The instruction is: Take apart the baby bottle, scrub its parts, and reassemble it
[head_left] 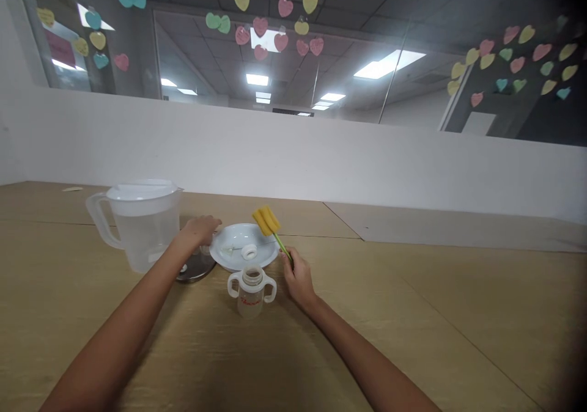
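Note:
My right hand (298, 277) is closed round the green handle of a bottle brush with a yellow sponge head (266, 220), which sticks up over the white bowl (229, 256). A small white ring (249, 251) lies in that bowl. In front of it stands an open baby bottle with two handles (252, 291), uncapped. My left hand (200, 229) rests at the bowl's left rim, fingers curled down; what they touch is unclear. Under that hand sits a round metal lid or dish (196, 269).
A clear plastic pitcher with a white lid (140, 224) stands at the left, holding water. The wooden table (413, 314) stretches to the right. A white partition wall (321, 155) closes off the back, with glass and heart stickers above.

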Tool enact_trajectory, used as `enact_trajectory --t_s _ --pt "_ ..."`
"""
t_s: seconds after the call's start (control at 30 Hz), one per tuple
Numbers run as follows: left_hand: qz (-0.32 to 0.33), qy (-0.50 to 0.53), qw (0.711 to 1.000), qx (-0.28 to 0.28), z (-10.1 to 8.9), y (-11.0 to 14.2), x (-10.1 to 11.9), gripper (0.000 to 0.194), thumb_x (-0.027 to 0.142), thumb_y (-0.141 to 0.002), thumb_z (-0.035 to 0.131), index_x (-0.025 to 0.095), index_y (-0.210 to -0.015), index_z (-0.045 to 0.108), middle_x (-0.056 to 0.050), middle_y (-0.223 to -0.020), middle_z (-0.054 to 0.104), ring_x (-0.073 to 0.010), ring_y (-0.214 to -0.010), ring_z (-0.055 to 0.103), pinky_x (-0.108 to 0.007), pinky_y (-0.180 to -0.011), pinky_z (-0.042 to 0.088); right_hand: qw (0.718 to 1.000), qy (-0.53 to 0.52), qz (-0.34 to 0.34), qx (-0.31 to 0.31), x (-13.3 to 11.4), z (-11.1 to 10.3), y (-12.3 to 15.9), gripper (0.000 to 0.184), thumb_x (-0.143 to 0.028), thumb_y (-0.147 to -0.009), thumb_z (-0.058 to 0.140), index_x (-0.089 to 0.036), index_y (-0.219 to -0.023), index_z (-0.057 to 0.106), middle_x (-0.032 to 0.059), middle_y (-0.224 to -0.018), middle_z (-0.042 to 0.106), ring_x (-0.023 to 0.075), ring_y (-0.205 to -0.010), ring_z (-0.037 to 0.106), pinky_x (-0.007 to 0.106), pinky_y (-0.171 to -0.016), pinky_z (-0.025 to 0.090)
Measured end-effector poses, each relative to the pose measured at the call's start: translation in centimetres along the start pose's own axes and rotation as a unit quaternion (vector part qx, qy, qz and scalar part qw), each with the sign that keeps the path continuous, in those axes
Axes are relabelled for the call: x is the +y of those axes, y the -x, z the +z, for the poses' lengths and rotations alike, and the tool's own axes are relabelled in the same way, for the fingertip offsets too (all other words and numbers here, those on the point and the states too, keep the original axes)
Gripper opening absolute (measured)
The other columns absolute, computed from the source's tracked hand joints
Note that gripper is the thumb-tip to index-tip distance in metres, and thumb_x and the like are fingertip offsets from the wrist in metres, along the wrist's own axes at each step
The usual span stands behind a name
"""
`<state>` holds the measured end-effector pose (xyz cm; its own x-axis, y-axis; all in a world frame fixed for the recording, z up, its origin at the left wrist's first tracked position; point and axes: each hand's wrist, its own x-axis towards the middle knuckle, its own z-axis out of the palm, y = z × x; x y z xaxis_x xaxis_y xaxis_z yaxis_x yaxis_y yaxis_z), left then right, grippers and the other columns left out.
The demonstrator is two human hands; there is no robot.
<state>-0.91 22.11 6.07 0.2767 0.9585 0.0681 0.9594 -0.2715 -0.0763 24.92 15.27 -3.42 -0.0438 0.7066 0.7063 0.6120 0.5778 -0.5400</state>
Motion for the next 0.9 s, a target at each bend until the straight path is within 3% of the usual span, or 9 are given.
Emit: enact_trajectory --t_s 0.1,0.27,0.43,0.63,0.73,0.9 --pt "0.086 0.022 0.995 0.037 -1.0 0.6 2.8 0.045 0.021 -0.08 0.051 0.021 -0.126 0.049 -0.01 -0.127 0.054 -0.0233 -0.115 0.051 -0.034 -0.097 0.039 1.0 0.007 0.004 -0.004 0.1 0.1 0.0 0.029 -0.035 -0.093 0.032 -0.017 -0.094 0.055 0.0046 -0.081 0.064 0.0165 -0.071 0.058 0.025 -0.068 0.042" --pt "0.158 0.044 0.986 0.022 0.6 0.3 6.0 0.046 0.012 -0.075 0.055 0.021 -0.12 0.057 -0.01 -0.119 0.06 -0.0247 -0.11 0.056 -0.032 -0.092 0.042 1.0 0.001 0.005 -0.013 0.1 0.1 -0.1 0.03 -0.036 -0.093 0.031 -0.017 -0.094 0.055 0.0051 -0.082 0.064 0.0171 -0.072 0.058 0.026 -0.069 0.042" --pt "0.185 0.067 0.98 0.001 2.7 -0.5 6.4 0.046 0.018 -0.071 0.064 0.027 -0.116 0.061 -0.006 -0.113 0.064 -0.0259 -0.105 0.058 -0.031 -0.086 0.044 1.0 0.001 0.008 -0.021 0.1 0.1 -0.1 0.03 -0.036 -0.092 0.032 -0.017 -0.095 0.055 0.0055 -0.082 0.063 0.0176 -0.072 0.057 0.026 -0.069 0.041" --pt "0.207 0.11 0.972 0.016 1.9 -0.6 6.1 0.04 0.019 -0.078 0.056 0.023 -0.118 0.059 -0.003 -0.116 0.063 -0.0197 -0.106 0.058 -0.025 -0.086 0.043 1.0 -0.012 0.018 -0.011 0.1 0.1 -0.1 0.031 -0.037 -0.092 0.032 -0.017 -0.093 0.055 0.0026 -0.073 0.06 0.0154 -0.064 0.054 0.024 -0.062 0.039" --pt "0.241 0.128 0.962 -0.003 1.5 -0.4 6.1 0.04 0.025 -0.081 0.054 0.023 -0.121 0.055 -0.001 -0.119 0.061 -0.0163 -0.105 0.058 -0.021 -0.086 0.043 1.0 -0.009 0.018 -0.012 0.0 0.0 -0.2 0.031 -0.037 -0.092 0.032 -0.017 -0.094 0.055 0.0026 -0.075 0.061 0.0156 -0.066 0.055 0.024 -0.064 0.04" --pt "0.24 0.113 0.964 -0.026 2.5 -0.6 6.3 0.033 0.023 -0.083 0.05 0.019 -0.116 0.057 -0.008 -0.116 0.062 -0.0216 -0.104 0.058 -0.028 -0.086 0.042 1.0 -0.001 0.013 -0.02 0.1 0.0 -0.1 0.03 -0.036 -0.092 0.032 -0.017 -0.093 0.055 0.0034 -0.079 0.062 0.0161 -0.071 0.057 0.025 -0.066 0.04"
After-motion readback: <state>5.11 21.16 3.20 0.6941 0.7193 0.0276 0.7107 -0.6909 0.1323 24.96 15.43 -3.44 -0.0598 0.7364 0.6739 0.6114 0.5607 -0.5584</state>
